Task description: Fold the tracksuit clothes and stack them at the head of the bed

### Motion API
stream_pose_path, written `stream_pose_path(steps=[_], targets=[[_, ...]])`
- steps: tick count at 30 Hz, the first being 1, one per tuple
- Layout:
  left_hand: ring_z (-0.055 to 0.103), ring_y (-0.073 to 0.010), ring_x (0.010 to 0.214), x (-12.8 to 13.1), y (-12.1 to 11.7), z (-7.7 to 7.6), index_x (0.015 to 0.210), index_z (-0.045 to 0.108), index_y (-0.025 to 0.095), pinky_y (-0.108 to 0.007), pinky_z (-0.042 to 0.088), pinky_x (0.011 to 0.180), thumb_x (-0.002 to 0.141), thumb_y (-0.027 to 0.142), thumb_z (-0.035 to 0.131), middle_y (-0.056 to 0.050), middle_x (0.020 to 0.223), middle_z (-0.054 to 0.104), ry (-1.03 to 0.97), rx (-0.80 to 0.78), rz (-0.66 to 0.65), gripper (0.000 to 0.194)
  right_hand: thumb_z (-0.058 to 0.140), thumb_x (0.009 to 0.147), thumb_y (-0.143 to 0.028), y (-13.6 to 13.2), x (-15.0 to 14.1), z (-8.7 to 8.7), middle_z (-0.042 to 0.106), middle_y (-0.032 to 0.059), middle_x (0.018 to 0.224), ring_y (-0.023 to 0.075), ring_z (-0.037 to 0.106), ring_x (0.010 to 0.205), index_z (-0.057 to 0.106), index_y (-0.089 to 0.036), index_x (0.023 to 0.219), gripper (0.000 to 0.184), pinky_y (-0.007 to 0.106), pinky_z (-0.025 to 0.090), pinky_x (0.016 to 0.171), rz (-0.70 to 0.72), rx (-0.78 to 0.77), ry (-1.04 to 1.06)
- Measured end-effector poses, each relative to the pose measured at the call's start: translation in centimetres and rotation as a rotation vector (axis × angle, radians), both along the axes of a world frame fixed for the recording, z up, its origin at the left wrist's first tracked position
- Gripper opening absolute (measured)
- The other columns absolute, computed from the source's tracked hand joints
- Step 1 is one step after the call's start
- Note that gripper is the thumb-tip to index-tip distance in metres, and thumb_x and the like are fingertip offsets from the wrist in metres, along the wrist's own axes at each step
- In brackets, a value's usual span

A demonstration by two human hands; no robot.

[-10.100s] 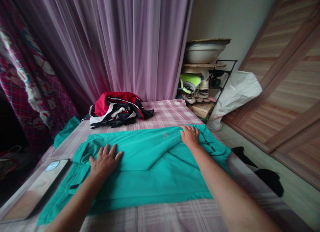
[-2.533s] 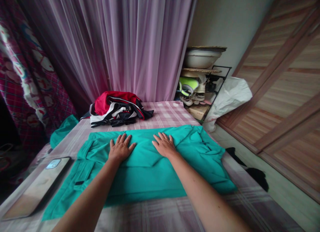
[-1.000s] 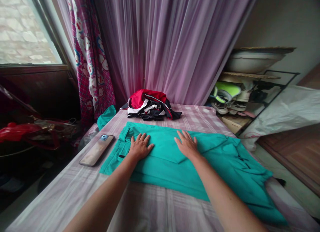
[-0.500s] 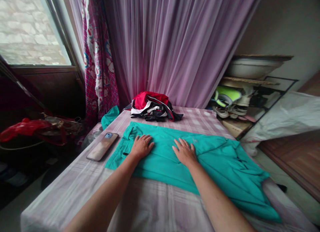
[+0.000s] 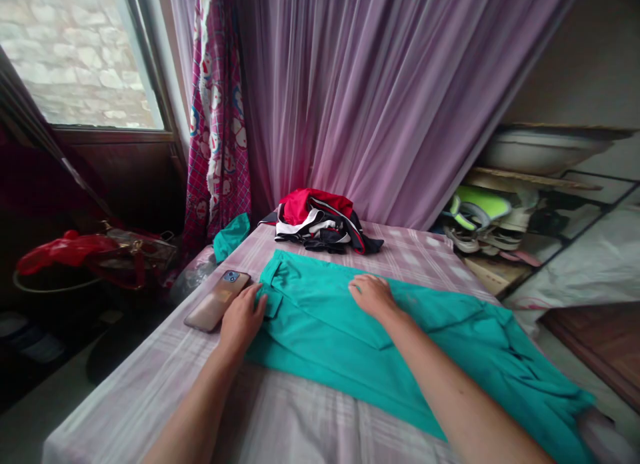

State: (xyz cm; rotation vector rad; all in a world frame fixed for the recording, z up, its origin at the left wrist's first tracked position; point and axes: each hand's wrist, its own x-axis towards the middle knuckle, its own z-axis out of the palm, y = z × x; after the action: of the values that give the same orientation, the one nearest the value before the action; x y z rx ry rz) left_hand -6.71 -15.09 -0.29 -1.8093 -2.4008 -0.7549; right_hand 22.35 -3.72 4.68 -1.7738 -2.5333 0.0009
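Observation:
Teal trousers (image 5: 320, 331) lie spread across the table, with the waistband end at the left and the legs running to the right. At the waistband's near-left edge, my left hand (image 5: 243, 317) is closed on the cloth, which is folded over beside the fingers. My right hand (image 5: 374, 295) rests on the middle of the trousers, its fingers bent and drawn together on the fabric; the fingertips are partly hidden. Just left of my left hand lies a phone (image 5: 217, 301), camera side up.
A heap of red, white and black clothes (image 5: 320, 221) sits at the back of the checked tablecloth (image 5: 165, 384). A teal cloth (image 5: 231, 237) hangs by the left edge. Purple curtains (image 5: 350, 104) close off the back. Shoes (image 5: 505, 237) fill a rack at the right.
My left hand has moved left to the waistband edge, which is now folded inward. My right hand has gone from flat to bent fingers. The view has shifted slightly.

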Motion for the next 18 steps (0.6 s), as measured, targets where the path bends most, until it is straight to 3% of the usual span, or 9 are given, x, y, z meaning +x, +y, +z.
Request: stream_pose_path(steps=[3, 5, 10, 15, 18], targets=[[0.06, -0.0245, 0.124, -0.1, -0.2, -0.1, 0.135, 0.057, 0.017, -0.035, 0.049, 0.103, 0.096, 0.038, 0.043, -0.01, 0.138, 0.062, -0.005, -0.08, 0.0, 0.047, 0.04, 0.095, -0.03, 2.3, -4.7, 1.8, 0.07, 0.0038, 0.126, 0.0225, 0.059, 0.119, 0.074, -0.027, 0.112, 0.039, 0.034, 0.04, 0.102, 0.104, -0.013, 0.025], [0.06, -0.0249, 0.123, -0.3, -0.5, 0.2, 0.137, 0.055, 0.016, -0.036, 0.049, 0.102, 0.095, 0.037, 0.045, -0.011, 0.139, 0.062, -0.01, -0.14, 0.006, 0.048, 0.043, 0.094, -0.032, 3.9, -8.0, 2.2, 0.069, 0.0037, 0.128, 0.0229, 0.059, 0.12, 0.073, -0.028, 0.117, 0.038, 0.033, 0.041, 0.101, 0.159, -0.019, 0.05], [0.063, -0.026, 0.118, -0.6, -1.3, 1.4, 0.135, 0.055, 0.014, -0.036, 0.048, 0.099, 0.094, 0.034, 0.05, -0.015, 0.129, 0.066, 0.02, -0.275, 0.036, 0.046, 0.047, 0.093, -0.04, 7.9, -14.8, 1.5, 0.058, 0.0011, 0.143, 0.0222, 0.052, 0.131, 0.06, -0.028, 0.136, 0.046, 0.034, 0.04, 0.106, 0.3, -0.096, 0.119], [0.067, -0.0291, 0.106, -0.4, -1.7, 2.2, 0.112, 0.067, 0.014, -0.038, 0.05, 0.091, 0.095, 0.038, 0.049, -0.016, 0.115, 0.069, 0.033, -0.416, 0.106, 0.034, 0.049, 0.092, -0.046, 10.7, -18.5, 0.3, 0.056, 0.0099, 0.145, 0.029, 0.052, 0.132, 0.054, -0.021, 0.142, 0.056, 0.04, 0.041, 0.106, 0.294, -0.195, 0.109], [0.067, -0.0286, 0.104, -0.3, -1.9, 2.6, 0.105, 0.066, 0.014, -0.038, 0.05, 0.089, 0.097, 0.038, 0.047, -0.016, 0.112, 0.069, 0.02, -0.482, 0.117, 0.032, 0.052, 0.091, -0.046, 11.9, -19.6, -0.1, 0.059, 0.0117, 0.141, 0.0287, 0.056, 0.126, 0.056, -0.019, 0.14, 0.057, 0.037, 0.044, 0.101, 0.27, -0.235, 0.1]])
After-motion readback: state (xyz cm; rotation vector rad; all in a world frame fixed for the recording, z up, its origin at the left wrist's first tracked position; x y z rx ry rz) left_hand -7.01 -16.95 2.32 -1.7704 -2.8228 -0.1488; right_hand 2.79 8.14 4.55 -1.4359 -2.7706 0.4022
